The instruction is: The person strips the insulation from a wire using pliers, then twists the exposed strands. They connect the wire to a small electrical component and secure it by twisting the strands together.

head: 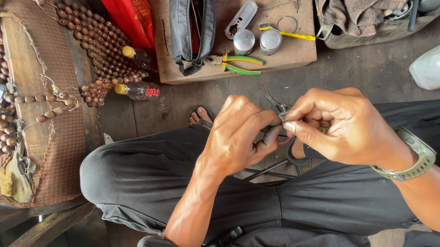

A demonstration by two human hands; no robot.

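- Two hands are shown pinching one small metal fitting [283, 114] between them, above the lap, near the middle of the scene.
- Left hand [240, 135]: fingers pressed together around a dark cable [274, 167] just below the fitting; the hold is best kept close to the joint so that the piece cannot twist.
- Right hand [335, 126]: thumb and forefinger closed on the fitting's right side; what else is held inside the fist cannot be told. A thin red wire [287, 141] loops beneath.
- Pressure is judged best applied steadily, with both wrists braced over the knee [122, 170].
- Far side: green-handled pliers [240, 65] and two round metal caps [257, 41] lie on a wooden block [299, 51], well apart.
- Far left: a beaded mat [95, 40] and two small bottles [136, 90].
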